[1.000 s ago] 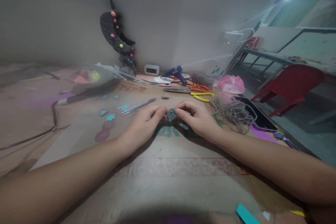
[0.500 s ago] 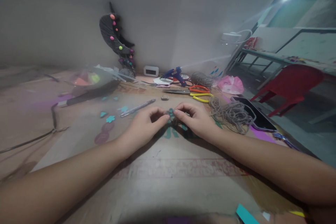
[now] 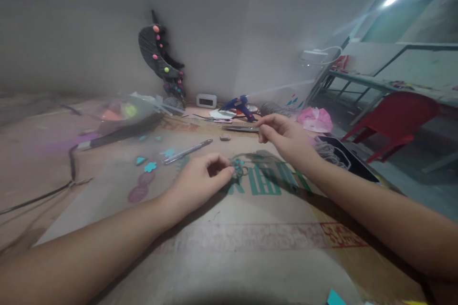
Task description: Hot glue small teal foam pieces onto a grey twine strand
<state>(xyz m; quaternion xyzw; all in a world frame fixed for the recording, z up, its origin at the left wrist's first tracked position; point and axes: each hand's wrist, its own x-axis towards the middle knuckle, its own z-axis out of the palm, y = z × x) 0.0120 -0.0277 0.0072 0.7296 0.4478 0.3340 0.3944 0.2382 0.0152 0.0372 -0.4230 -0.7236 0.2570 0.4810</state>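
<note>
My left hand rests low over the printed sheet, thumb and fingers pinched on a small teal flower-shaped piece with a loop of grey cord. Part of that piece is hidden by the fingertips. Raised to the right, my right hand has its thumb and index finger drawn close together; anything between them is too small to make out. Beyond its fingertips are the grey metal jaws of pliers, their handles covered by the hand.
A clear pen and teal foam cutouts lie to the left. Behind are a blue glue gun and a small white clock. Grey cord, a phone and a pink bag sit right.
My right hand has let go of the flower piece and moved up and right, over the pliers' handles. My left hand keeps the piece, slightly lower in view.
</note>
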